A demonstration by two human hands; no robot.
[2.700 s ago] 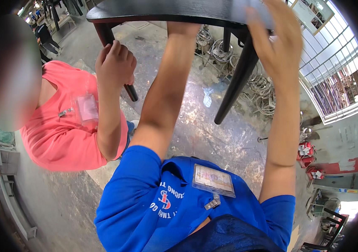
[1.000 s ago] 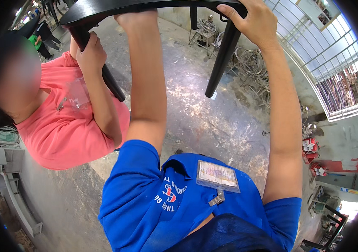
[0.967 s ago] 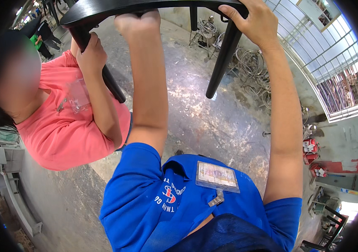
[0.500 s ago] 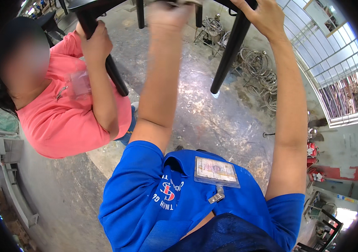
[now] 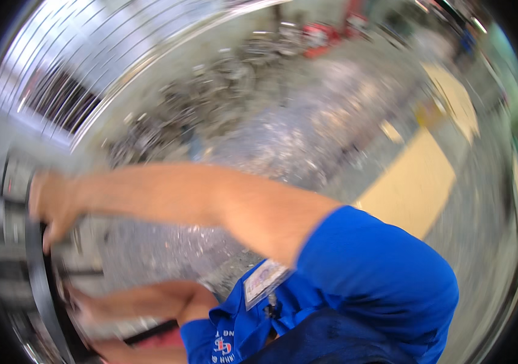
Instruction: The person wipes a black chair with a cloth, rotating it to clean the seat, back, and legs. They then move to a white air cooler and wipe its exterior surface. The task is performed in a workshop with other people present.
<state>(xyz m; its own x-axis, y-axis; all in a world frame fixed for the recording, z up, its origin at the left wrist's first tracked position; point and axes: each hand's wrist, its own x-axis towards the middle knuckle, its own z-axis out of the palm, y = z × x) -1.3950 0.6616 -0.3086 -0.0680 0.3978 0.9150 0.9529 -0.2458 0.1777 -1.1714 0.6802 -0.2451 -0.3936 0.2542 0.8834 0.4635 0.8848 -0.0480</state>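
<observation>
My right hand [image 5: 55,203] is at the far left of the view, its fingers closed over the edge of a black furniture frame [image 5: 45,291], with the thumb hanging lower. Below it my left hand [image 5: 80,303] reaches toward the same frame; motion smears its fingers, so its grip cannot be made out. A dark bar [image 5: 143,332], probably one of the frame's legs, slants near my left forearm. At the bottom, another person's forearm [image 5: 128,352] and a bit of pink shirt [image 5: 165,337] show. The rest of the frame is cut off or blurred.
Coiled hoses and metal fittings [image 5: 210,91] lie along the wall under a barred window [image 5: 83,67]. Red objects [image 5: 319,37] stand farther along. Tan sheets [image 5: 413,182] lie on the worn concrete floor [image 5: 295,139] to the right.
My view has swung sharply to the right, blurring the scene. Both my arms and the black furniture frame now lie at the left side instead of the top. The co-worker is mostly out of view.
</observation>
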